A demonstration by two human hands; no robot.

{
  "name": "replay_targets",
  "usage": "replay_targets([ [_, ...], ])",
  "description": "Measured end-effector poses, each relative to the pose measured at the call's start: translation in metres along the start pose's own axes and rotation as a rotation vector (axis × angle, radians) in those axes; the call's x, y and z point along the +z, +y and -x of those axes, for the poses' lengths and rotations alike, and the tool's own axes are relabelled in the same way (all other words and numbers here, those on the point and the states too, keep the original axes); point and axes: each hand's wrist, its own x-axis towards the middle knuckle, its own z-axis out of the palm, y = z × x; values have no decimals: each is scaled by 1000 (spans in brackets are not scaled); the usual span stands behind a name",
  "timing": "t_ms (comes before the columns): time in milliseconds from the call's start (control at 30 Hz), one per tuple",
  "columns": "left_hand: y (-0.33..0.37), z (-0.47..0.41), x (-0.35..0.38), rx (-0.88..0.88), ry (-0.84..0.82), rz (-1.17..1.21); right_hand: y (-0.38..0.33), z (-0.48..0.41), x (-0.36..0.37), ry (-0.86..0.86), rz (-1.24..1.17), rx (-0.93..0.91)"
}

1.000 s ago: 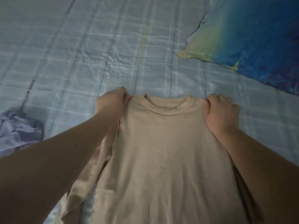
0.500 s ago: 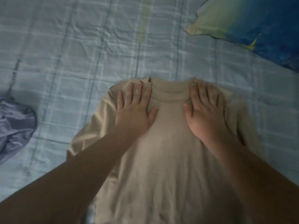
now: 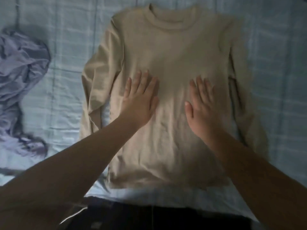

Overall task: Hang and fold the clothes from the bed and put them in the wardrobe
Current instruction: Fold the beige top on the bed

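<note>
On my feed the beige long-sleeved top [image 3: 174, 52] lay spread flat on the pale blue checked bedsheet [image 3: 69, 47]. Its round collar [image 3: 172, 22] was at the far side and its hem [image 3: 166, 181] was close to the near edge of the bed. Both sleeves ran down beside the body, and the left sleeve [image 3: 98, 77] was the more creased of the two. I saw the left hand [image 3: 141, 100] resting palm down on the chest of the top, fingers straight and slightly spread, gripping nothing. The right hand [image 3: 201, 107] lay near it in the same way, flat on the cloth with fingers extended and thumb out. A strip of bare fabric showed between the two hands. Well off to the left a crumpled lilac garment [image 3: 21, 67] sat on the sheet, apart from the top. The picture was dim and somewhat blurred.
</note>
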Motion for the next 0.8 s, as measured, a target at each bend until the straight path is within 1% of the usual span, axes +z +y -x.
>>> replay_targets([
  [133,7,103,28,11,-11,-50,-5,95,8,-93,-6,-28],
  [267,6,162,57,32,-72,-114,2,142,20,-155,83,-48],
  [467,1,172,79,-13,-98,-160,11,156,32,-164,130,-53],
  [567,4,171,72,-33,-118,-151,6,152,25,-175,126,-32],
  [667,7,170,51,-56,-149,-99,-1,148,9,-228,129,0],
  [733,8,171,34,-70,-116,-19,-15,139,-2,-256,98,42],
  [800,4,174,18,-132,-4,86,-38,128,-10,-242,16,31],
])
